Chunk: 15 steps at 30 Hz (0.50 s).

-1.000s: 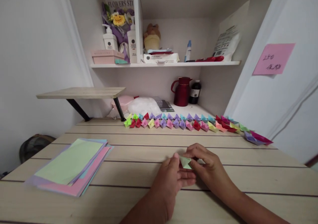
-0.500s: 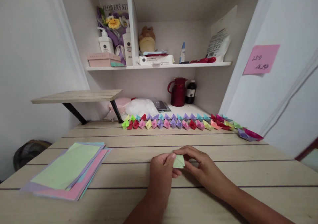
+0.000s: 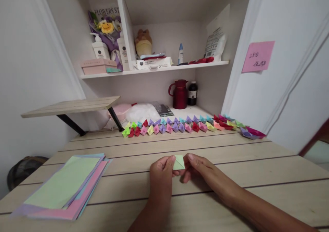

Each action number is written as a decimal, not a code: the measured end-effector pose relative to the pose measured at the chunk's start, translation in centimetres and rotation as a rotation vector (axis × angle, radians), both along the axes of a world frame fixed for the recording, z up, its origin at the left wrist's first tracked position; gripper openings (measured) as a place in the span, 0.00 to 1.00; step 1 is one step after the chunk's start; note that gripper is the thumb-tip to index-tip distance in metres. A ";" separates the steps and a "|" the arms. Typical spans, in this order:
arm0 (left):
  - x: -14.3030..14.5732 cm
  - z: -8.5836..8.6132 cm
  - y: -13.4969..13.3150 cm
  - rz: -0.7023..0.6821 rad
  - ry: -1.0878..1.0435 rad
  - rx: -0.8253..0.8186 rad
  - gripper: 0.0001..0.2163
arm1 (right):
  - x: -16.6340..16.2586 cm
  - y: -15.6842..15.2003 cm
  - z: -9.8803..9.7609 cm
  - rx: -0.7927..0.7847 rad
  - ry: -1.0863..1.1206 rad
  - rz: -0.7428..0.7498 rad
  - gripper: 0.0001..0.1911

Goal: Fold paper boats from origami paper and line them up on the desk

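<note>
A small folded piece of light green paper [image 3: 179,162], with a diagonal crease across its face, is held above the table. My left hand [image 3: 162,170] pinches its left side, thumb in front and fingers behind. At the paper's right edge is my right hand [image 3: 199,168], its thumb raised and its fingers loosely curled and apart; whether a fingertip touches the edge is hard to tell. To the left on the table lies a stack of coloured paper sheets [image 3: 64,180], a light green one on top.
Rows of small folded paper boats [image 3: 175,126] line the table's back edge, with larger boats [image 3: 252,132] at the right end. A raised wooden shelf [image 3: 72,106] stands at the back left. Behind are a red jug [image 3: 180,95], a dark bottle [image 3: 192,93] and a white plastic bag [image 3: 142,112].
My right hand has turned, its thumb now up and its fingers off the paper's top edge and lower corner. My left hand keeps its pinch. The whole view has shifted slightly.
</note>
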State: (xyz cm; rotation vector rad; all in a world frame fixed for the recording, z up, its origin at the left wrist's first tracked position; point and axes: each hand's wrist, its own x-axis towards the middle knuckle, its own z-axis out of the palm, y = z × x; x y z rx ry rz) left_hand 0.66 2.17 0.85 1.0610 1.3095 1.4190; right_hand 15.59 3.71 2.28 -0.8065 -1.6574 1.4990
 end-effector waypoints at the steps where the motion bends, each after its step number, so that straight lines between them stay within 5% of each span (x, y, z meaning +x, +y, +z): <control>1: 0.1 0.0 -0.1 -0.009 0.004 0.007 0.13 | 0.0 0.0 0.0 0.002 0.003 0.012 0.24; 11: 0.0 -1.0 0.2 0.166 0.050 0.152 0.09 | -0.1 0.8 -1.6 -0.018 -0.008 0.065 0.20; 15: -0.3 -1.3 0.6 0.057 0.032 0.091 0.13 | 0.0 0.9 -1.7 0.020 -0.038 0.027 0.17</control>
